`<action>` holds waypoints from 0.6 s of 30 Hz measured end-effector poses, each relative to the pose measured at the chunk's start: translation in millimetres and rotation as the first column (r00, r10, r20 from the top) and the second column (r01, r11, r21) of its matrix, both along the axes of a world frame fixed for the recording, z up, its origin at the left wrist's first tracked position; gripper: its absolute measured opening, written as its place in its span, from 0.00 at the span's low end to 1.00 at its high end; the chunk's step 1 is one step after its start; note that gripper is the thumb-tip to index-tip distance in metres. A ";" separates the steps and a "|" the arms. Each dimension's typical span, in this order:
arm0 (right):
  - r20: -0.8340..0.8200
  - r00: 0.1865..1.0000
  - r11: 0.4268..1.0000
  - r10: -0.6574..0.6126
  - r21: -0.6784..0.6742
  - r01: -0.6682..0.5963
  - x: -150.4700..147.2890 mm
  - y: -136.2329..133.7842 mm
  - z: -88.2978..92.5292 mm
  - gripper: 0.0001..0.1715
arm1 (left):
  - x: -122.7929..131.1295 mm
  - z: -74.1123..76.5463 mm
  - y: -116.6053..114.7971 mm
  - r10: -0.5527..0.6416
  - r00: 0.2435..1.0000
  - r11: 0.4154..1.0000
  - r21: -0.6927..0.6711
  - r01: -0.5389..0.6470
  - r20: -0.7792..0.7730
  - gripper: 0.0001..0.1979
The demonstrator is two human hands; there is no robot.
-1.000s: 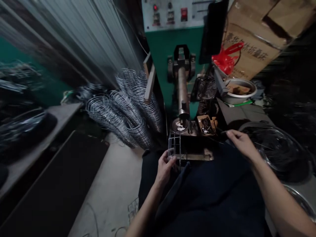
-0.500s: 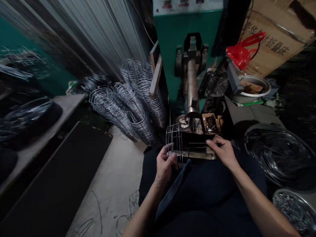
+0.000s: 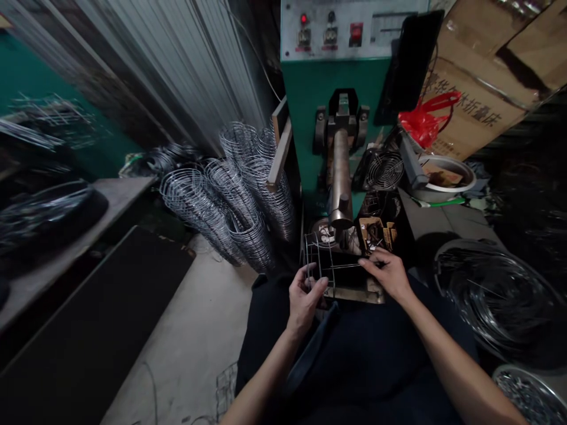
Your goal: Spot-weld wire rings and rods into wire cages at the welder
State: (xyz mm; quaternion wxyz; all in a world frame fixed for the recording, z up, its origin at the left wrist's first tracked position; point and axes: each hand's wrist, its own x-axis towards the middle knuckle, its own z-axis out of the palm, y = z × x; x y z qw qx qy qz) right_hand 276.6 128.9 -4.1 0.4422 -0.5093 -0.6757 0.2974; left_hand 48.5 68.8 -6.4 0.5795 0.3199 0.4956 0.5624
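Observation:
My left hand (image 3: 305, 300) is closed around the lower left side of a small wire frame (image 3: 319, 255), which stands upright in front of my lap. Between the thumb and fingers of my right hand (image 3: 388, 274) is a thin straight metal wire (image 3: 348, 266). It points left, and its far end lies at the right side of the frame; whether the two touch I cannot tell. Just beyond my hands, the steel cylinder arm (image 3: 341, 171) of a green machine (image 3: 302, 88) reaches down toward me. Small cardboard boxes (image 3: 372, 233) with dark bits sit below it.
Stacks of round wire baskets (image 3: 252, 236) stand left of the machine. At the right are a coil of wire (image 3: 491, 295) in a tub, a bowl of small metal pieces (image 3: 527, 392) and a metal pot (image 3: 447, 183). A dark board (image 3: 101, 307) lies at the left.
The camera view has tilted up, showing more of the machine's panel. My right hand has brought the wire left, up to the frame, while my left hand keeps its hold.

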 end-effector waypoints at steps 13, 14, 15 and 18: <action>0.036 0.999 1.000 0.006 -0.013 -0.006 10.9 29.1 -0.6 0.30 | 7.6 -9.7 31.0 0.016 1.000 0.999 0.030 -0.017 0.011 0.30; 0.034 0.999 1.000 0.010 -0.013 -0.010 11.2 31.3 0.5 0.29 | 8.1 -10.2 33.6 0.018 1.000 0.999 0.033 -0.019 0.011 0.30; 0.032 0.999 1.000 0.011 -0.011 -0.010 11.5 33.4 1.5 0.29 | 8.6 -10.3 36.0 0.019 1.000 0.999 0.035 -0.019 0.015 0.31; 0.032 0.999 1.000 0.015 0.000 -0.015 12.3 39.1 4.6 0.29 | 10.5 -8.5 41.8 0.018 1.000 0.999 0.041 -0.019 0.025 0.31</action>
